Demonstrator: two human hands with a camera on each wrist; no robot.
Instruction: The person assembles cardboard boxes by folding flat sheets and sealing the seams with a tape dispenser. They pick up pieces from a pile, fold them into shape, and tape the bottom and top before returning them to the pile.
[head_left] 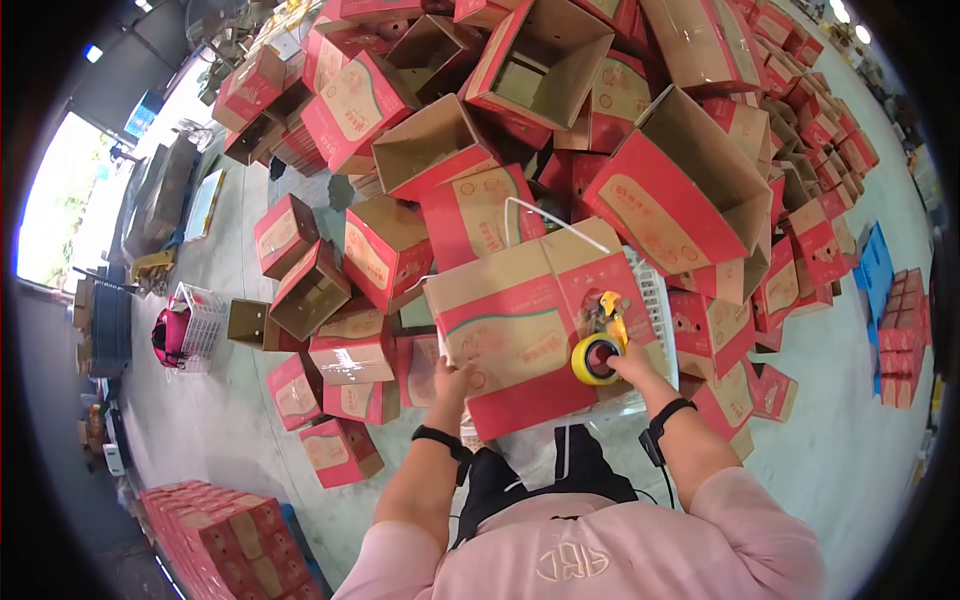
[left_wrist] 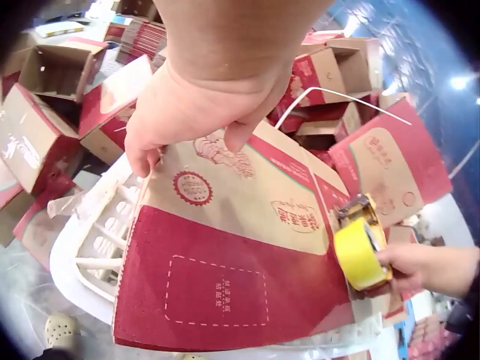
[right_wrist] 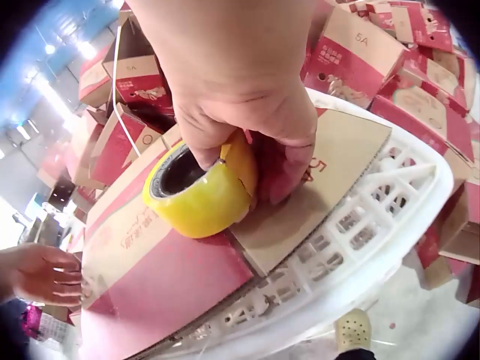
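Observation:
A red and tan flattened carton (head_left: 520,330) lies across a white plastic basket (right_wrist: 315,277), whose slatted side shows past the carton's edge. My right hand (head_left: 632,362) grips a tape dispenser (head_left: 610,312) loaded with a wide yellow roll (left_wrist: 358,253), low over the carton's right part near a seam. In the right wrist view, the thumb reaches into the roll's core (right_wrist: 180,171). At the carton's opposite edge is my left hand (head_left: 453,380). Its fingers (right_wrist: 64,279) look nearly straight there, and the thumb (left_wrist: 238,136) lies over the printed face.
A big heap of open red cartons (head_left: 540,70) rises just beyond the basket. Bundled flat cartons (head_left: 225,540) are stacked at lower left. A white crate (head_left: 197,325) with a pink item stands on the left floor. A thin white rod (left_wrist: 337,94) arches above the carton.

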